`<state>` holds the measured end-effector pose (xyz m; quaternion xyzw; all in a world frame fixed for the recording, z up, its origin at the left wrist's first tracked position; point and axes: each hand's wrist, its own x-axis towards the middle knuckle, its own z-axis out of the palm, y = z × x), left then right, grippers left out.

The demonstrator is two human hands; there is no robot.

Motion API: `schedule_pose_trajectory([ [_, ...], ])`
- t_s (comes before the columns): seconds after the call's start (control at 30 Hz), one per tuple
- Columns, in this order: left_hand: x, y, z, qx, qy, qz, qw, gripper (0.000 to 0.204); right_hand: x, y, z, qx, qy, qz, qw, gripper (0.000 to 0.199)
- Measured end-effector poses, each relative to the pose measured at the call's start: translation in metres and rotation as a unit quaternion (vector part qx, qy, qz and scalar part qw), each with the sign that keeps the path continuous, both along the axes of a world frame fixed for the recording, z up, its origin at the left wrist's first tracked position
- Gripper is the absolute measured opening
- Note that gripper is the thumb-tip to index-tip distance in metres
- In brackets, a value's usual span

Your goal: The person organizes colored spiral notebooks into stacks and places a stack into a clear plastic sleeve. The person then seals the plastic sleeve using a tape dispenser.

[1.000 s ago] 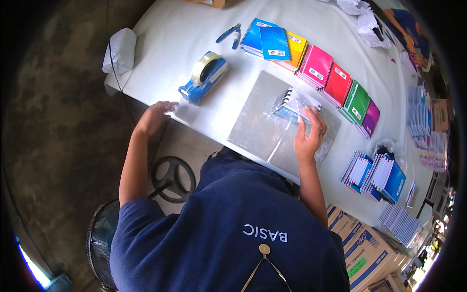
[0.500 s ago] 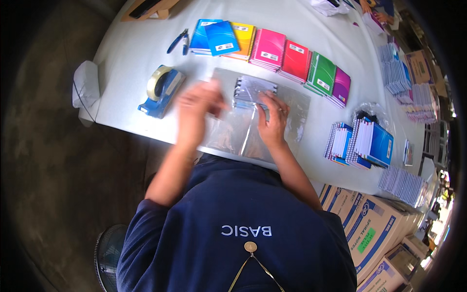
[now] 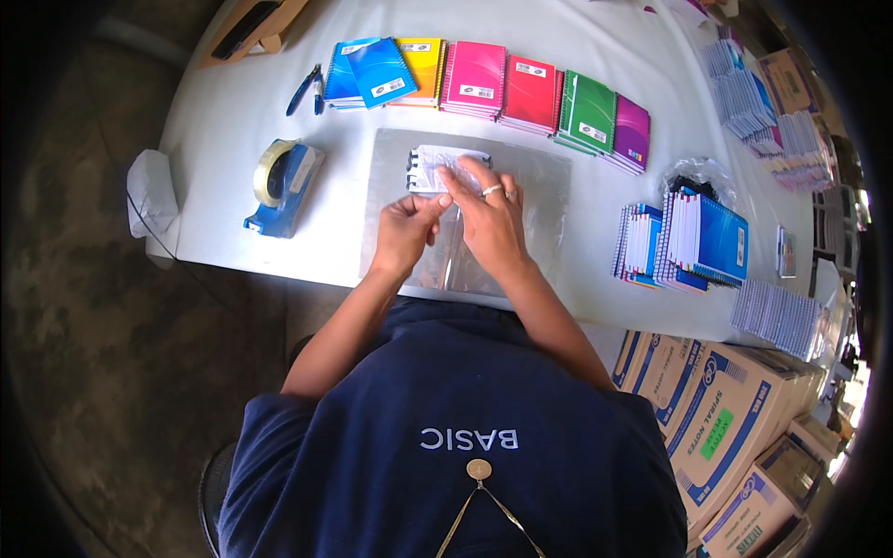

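Note:
A small spiral notebook (image 3: pixel 423 160) with black coil loops lies in front of me, with shiny clear plastic over it. It rests on a greyish clear plastic sheet (image 3: pixel 544 186). My left hand (image 3: pixel 407 230) is at the notebook's near edge, thumb and fingers pinched together; what they hold is too small to make out. My right hand (image 3: pixel 491 216) has its fingers stretched out over the notebook's near right part. Its thumb comes close to the left fingertips. Part of the notebook is hidden under the right fingers.
A blue tape dispenser (image 3: pixel 286 191) stands left of the sheet. Blue-handled pliers (image 3: pixel 305 90) lie beyond it. Coloured notebook stacks (image 3: pixel 473 79) line the far side. More blue notebooks (image 3: pixel 721 242) stand at right, and cardboard boxes (image 3: pixel 735 409) sit below the table's right side.
My left hand has come right and nearer, from a blur beside the sheet to a pinch at the notebook's near edge. The plastic now lies over the notebook. The whole view has shifted slightly.

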<state>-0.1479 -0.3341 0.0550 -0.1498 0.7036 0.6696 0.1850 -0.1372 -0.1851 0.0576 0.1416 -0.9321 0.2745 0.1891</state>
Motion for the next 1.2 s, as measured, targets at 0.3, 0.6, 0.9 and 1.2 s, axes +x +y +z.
schedule_pose_trajectory([
  [0.3,-0.046,-0.056,-0.072,-0.216,0.180,-0.054,0.958,0.036,0.004,0.001,0.032,0.045,-0.074,0.046,0.995,0.057],
  [0.6,-0.017,0.000,-0.042,-0.316,0.386,-0.273,0.822,0.052,0.196,0.155,0.109,-0.035,-0.301,-0.282,0.910,0.061],
  [0.9,-0.016,0.227,0.074,0.136,-0.053,-0.346,0.927,0.070,0.274,0.331,-0.004,0.176,-0.004,-0.489,0.854,0.047],
  [1.2,-0.008,0.264,0.080,0.236,-0.058,-0.339,0.909,0.068,0.241,0.314,-0.014,0.060,0.121,-0.452,0.882,0.046],
])
